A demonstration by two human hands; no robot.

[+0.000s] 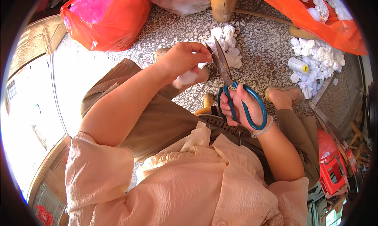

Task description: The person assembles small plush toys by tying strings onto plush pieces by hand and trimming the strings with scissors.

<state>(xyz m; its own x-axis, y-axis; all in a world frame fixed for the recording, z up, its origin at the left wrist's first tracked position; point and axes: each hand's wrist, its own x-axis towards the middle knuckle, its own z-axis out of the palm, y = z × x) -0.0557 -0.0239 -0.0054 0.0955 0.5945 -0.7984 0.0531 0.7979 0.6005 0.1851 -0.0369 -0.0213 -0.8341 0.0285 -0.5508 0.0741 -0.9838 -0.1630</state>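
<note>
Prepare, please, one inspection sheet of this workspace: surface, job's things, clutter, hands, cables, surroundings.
Surface: speckled terrazzo floor.
Job's things: blue-handled scissors, blades apart; white soft piece.
Clutter: white knitted pieces near the blades; white thread spool on the right-hand white heap.
Hands: right hand grips the scissors; left hand holds the soft piece.
Cables: nothing seen.
Surroundings: red-orange plastic bag upper left; red plastic stool right.
</note>
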